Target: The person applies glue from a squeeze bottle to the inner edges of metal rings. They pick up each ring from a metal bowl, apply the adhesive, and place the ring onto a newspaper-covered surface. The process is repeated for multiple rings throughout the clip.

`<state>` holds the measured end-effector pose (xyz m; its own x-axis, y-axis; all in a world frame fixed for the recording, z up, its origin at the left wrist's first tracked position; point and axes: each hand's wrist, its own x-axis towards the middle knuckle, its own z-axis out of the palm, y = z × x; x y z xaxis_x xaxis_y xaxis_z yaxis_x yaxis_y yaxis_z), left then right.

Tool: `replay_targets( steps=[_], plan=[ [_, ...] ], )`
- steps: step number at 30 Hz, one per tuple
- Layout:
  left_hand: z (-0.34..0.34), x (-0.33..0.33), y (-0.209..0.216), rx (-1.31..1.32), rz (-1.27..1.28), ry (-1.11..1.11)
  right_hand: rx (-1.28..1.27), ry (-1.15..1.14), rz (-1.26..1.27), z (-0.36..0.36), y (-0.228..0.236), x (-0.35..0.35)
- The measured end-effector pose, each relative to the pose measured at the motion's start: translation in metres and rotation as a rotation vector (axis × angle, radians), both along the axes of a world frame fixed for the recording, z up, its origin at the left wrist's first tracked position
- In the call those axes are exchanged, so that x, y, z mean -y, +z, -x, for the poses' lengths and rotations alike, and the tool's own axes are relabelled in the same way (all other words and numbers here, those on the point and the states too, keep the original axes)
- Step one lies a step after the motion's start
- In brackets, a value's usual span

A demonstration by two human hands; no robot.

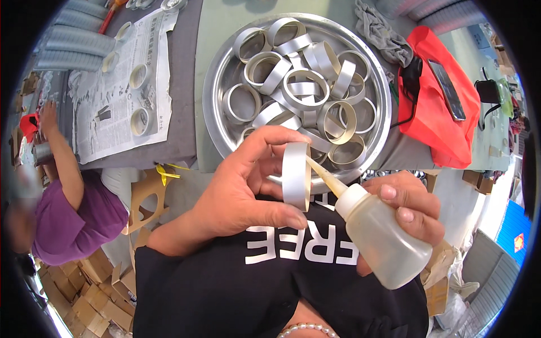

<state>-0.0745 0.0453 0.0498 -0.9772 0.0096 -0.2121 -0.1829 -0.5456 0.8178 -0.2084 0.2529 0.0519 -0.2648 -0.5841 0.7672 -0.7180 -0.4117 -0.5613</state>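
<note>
My left hand (pixel 248 186) grips a silver metal ring (pixel 295 176) on edge between thumb and fingers, in front of my chest. Closed round a translucent squeeze bottle (pixel 389 239) is my right hand (pixel 414 211). The bottle's long yellowish nozzle (pixel 326 176) slants up to the left, its tip at the ring's right-hand rim. Whether anything comes out of the tip is too small to tell. Just beyond both hands, a round steel tray (pixel 213 84) holds a loose pile of similar silver rings (pixel 306 89).
Left of the tray, a newspaper sheet (pixel 121 90) carries several rings. On the right, a phone (pixel 447 90) lies on a red bag (pixel 420 127), with a grey rag (pixel 383 34) behind. A person in a purple top (pixel 79 217) works at far left; cardboard boxes (pixel 93 304) stand on the floor.
</note>
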Motion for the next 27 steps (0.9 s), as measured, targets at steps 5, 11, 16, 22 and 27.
replay_targets(
  steps=[5,11,16,22,27],
  plan=[
    [0.003,-0.005,-0.001,-0.293,0.481,0.157,0.159,0.009,-0.133,0.006,0.01,-0.014],
    [0.01,0.0,0.003,-0.536,0.875,0.201,0.321,-0.048,-0.057,0.015,-0.008,-0.025],
    [0.007,-0.005,-0.009,-0.622,0.954,0.218,0.747,-0.181,0.041,0.006,-0.009,-0.005],
    [0.011,-0.004,-0.01,-0.732,1.035,0.246,1.033,-0.352,-0.127,0.008,-0.004,0.006],
    [0.005,0.013,-0.001,-0.572,1.076,0.219,1.592,-0.083,0.084,0.02,-0.018,0.007]
  ],
)
